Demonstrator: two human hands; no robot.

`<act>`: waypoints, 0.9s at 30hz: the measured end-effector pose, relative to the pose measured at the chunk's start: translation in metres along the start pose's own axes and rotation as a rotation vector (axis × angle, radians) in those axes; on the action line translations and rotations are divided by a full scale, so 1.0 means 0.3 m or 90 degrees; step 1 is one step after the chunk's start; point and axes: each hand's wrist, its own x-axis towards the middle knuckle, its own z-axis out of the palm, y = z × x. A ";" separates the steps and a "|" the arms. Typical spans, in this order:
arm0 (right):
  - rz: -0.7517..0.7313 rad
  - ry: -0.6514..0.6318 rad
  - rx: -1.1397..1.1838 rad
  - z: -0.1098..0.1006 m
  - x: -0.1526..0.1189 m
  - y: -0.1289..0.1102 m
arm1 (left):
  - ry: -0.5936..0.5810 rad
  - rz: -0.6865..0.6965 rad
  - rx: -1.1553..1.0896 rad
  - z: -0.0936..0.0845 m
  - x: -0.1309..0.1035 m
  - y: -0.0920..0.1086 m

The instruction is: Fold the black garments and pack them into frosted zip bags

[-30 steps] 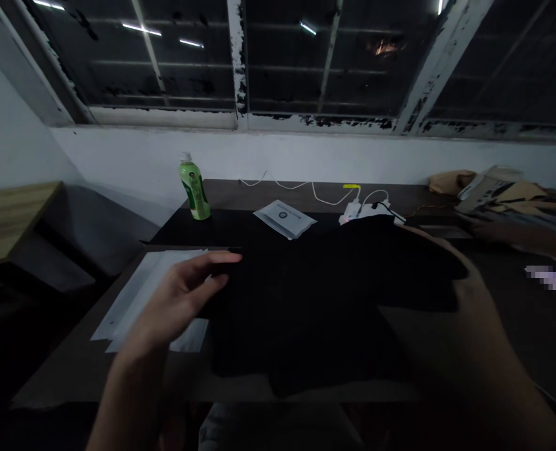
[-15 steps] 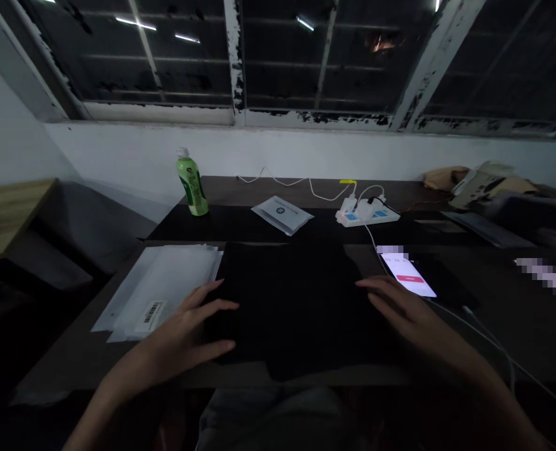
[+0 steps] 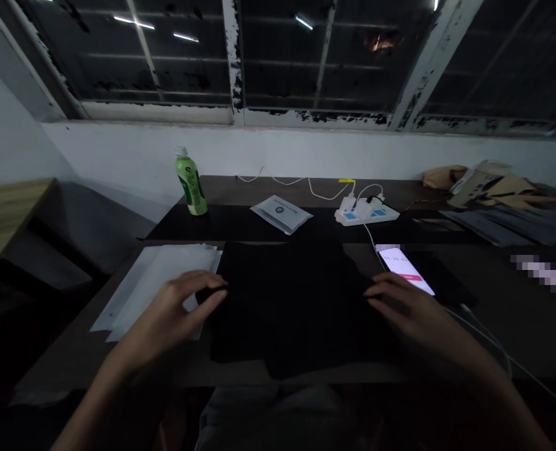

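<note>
A black piece of cloth (image 3: 287,307), perhaps a garment, lies spread on the dark table before me; its details are lost in the dim light. My left hand (image 3: 186,300) pinches its left edge between thumb and fingers, and a bit of cloth is lifted there. On the opposite side my right hand (image 3: 402,304) has its thumb and fingers closed on the right edge. Left of the cloth, partly behind my left hand, is a stack of frosted plastic bags (image 3: 160,275). A lit phone (image 3: 407,269) lies just beyond my right hand.
A green bottle (image 3: 191,185) stands at the back left. Farther back lie a small white pouch (image 3: 282,214) and a white power strip (image 3: 367,214) with plugs and cables. Brown paper packaging (image 3: 508,188) and flat plastic packets (image 3: 503,225) are at the right.
Both hands have gone from spread fingers to pinching the cloth's side edges. The left edge is now slightly raised. A blurred shape at the far right has gone from view.
</note>
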 end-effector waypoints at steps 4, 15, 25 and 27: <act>-0.038 0.068 0.009 -0.023 0.203 0.039 | 0.011 -0.056 0.031 0.009 0.199 -0.052; -0.072 -0.033 -0.058 0.044 0.243 -0.091 | -0.112 0.171 0.130 0.088 0.125 0.045; -0.027 -0.081 0.041 0.103 -0.065 -0.090 | -0.119 0.227 0.164 0.224 -0.055 0.093; -0.028 -0.048 0.073 0.100 -0.049 -0.087 | -0.109 0.227 0.159 0.229 -0.043 0.097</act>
